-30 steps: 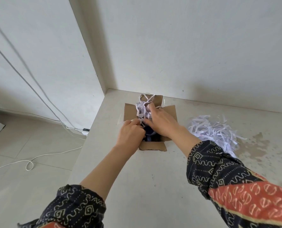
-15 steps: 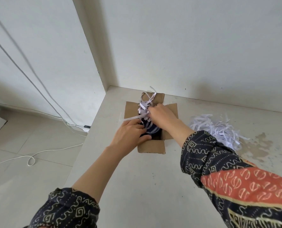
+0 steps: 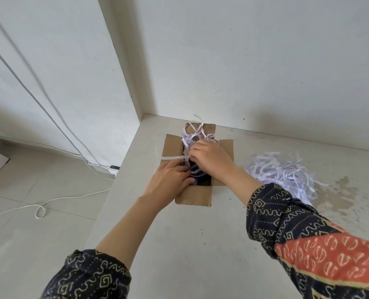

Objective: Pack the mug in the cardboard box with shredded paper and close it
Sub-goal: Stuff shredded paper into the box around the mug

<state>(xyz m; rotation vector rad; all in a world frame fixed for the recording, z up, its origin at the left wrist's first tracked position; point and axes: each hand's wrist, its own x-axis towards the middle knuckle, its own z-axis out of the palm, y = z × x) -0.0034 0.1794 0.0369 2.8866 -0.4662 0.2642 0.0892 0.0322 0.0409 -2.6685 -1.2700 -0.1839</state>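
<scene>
Mug (image 3: pixel 197 176) sits low in the cardboard box (image 3: pixel 194 196) near the surface's far-left corner, directly under both hands.
My right hand (image 3: pixel 210 159) pinches shredded paper (image 3: pixel 192 137) above it; my left hand (image 3: pixel 169 180) rests spread on the box's left rim. Spare shreds (image 3: pixel 280 171) lie rightward, nearer my right.

Dark navy sleeves (image 3: pixel 287 214), cream squiggle-and-diamond print, pushed up forearms; orange patterned panel (image 3: pixel 334 255) on right sleeve, nearest camera.
</scene>
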